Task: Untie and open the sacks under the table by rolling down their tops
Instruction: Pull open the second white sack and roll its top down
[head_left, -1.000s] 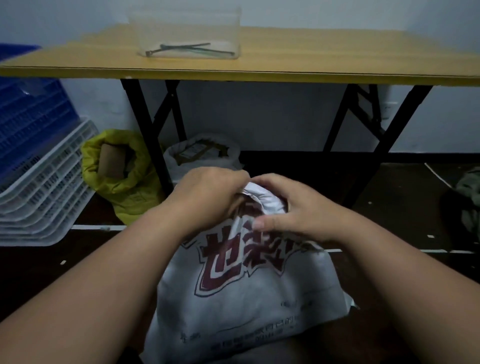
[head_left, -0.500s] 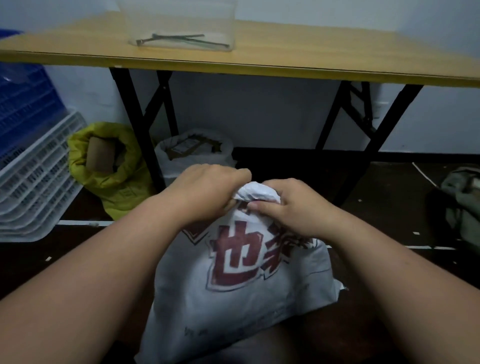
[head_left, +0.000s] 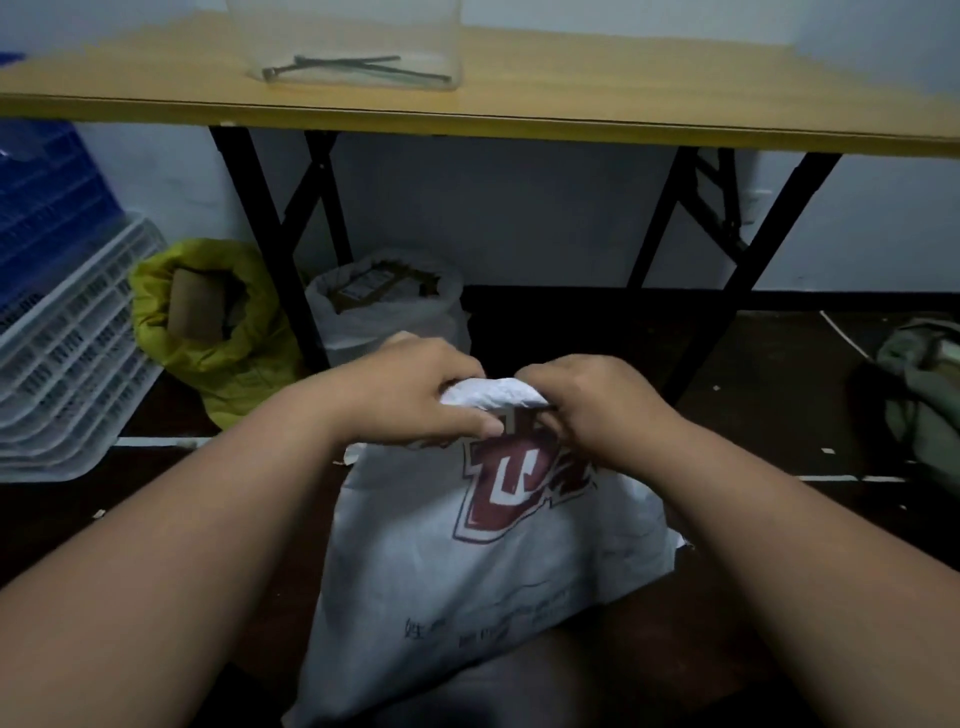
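A white sack (head_left: 467, 561) with dark red lettering stands on the dark floor right in front of me. Its top is bunched into a crumpled knot (head_left: 493, 395). My left hand (head_left: 415, 395) grips the left side of that bunched top, fingers curled round the fabric. My right hand (head_left: 597, 405) grips the right side, fingers curled under it. Further back, a yellow sack (head_left: 228, 353) sits with its top rolled down and a cardboard tube inside. A second white sack (head_left: 384, 312) stands open beside it, under the table.
A yellow-topped folding table (head_left: 571, 109) on black legs (head_left: 270, 244) spans the view, with a clear plastic box (head_left: 353, 47) on it. White and blue crates (head_left: 67, 332) are stacked at left. A grey-green bag (head_left: 924, 395) lies at right.
Both hands have stayed on the sack's bunched top and shifted their hold; the right hand's fingers have curled further under the fabric. More of the red lettering is covered by the hands.
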